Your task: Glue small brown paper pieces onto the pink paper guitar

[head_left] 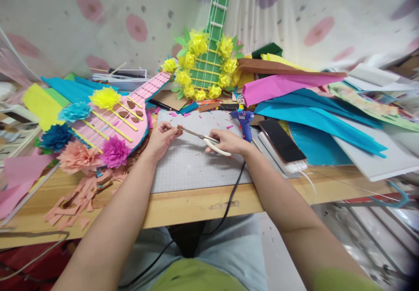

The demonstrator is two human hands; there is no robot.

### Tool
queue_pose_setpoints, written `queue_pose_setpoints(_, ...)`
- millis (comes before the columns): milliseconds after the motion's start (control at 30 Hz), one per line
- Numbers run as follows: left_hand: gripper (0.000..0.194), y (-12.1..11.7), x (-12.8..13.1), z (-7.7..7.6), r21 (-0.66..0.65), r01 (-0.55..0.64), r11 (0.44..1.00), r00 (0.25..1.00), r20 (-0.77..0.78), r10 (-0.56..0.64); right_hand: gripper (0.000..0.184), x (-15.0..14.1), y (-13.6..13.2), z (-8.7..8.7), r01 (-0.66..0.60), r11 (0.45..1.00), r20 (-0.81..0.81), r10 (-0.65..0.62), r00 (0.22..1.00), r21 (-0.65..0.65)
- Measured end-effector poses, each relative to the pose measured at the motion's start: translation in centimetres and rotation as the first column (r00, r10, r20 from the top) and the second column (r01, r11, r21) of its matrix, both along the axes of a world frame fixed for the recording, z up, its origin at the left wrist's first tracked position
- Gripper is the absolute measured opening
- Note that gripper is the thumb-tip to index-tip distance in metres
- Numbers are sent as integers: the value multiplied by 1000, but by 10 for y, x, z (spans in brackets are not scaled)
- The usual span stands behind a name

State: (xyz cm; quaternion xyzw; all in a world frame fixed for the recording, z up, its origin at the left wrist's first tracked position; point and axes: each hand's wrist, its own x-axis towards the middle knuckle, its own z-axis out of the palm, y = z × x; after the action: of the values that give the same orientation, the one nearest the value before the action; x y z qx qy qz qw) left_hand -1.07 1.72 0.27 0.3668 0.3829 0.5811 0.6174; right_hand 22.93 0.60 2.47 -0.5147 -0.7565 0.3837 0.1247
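My right hand (224, 142) grips a pair of scissors with white handles (214, 146), its blades pointing left. At the blade tips is a small brown piece of paper (180, 127), pinched between the fingers of my left hand (164, 137). Both hands are above a grey cutting mat (196, 173). To the left of my left hand lies a pink paper guitar (114, 127) with yellow strips, brown ovals and paper flowers. A green paper guitar neck and body (209, 59), ringed with yellow flowers, stands upright behind the mat.
A blue glue gun (245, 122) stands at the mat's right, its black cord crossing the table edge. Beside it a phone (282, 140) rests on a white device. Coloured paper sheets (314, 107) pile up at right; peach paper scraps (77, 197) lie at left.
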Motion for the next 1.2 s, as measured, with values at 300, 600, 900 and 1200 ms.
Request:
queue_pose_setpoints(300,30,-1,0,-2,3,14,1000,1000,-4,-14,44,-2,1,-3,17,1000,-35,-16,999,15)
queue_pose_setpoints(600,32,0,0,-1,-8,26,1000,999,-27,-27,44,0,3,-6,10,1000,-49,-9,999,17)
queue_pose_setpoints(900,29,-2,0,1,-12,8,1000,1000,-4,-8,41,0,1,-2,-26,1000,-25,25,999,-9)
queue_pose_setpoints(1200,29,-1,0,0,-1,26,1000,999,-31,-26,46,0,2,-5,-4,1000,-38,4,999,-13)
